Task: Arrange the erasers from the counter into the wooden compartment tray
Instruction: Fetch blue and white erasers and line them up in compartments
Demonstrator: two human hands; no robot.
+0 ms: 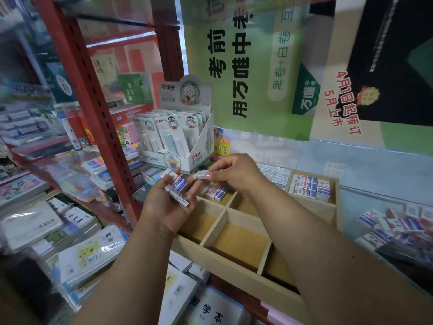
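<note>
The task is judged partly done. In the wooden tray (236, 261), the far right compartment is packed with erasers (309, 185), another far compartment beside it holds more (275, 173), and a few lie in a middle one (216, 192); the near compartments are seen bare. A loose pile of erasers (398, 227) is left on the surface (375, 202) to the right of the tray. A small stack of erasers (178, 187) is gripped in the left hand (167, 202), and a single eraser (201, 175) is pinched in the fingertips of the right hand (234, 174), both held over the tray's far left part. Room is tight on the far left, where a display box (187, 137) and a red shelf post (98, 118) stand close; the tray's dividers are thin raised edges, while the near compartments lie open from above.
</note>
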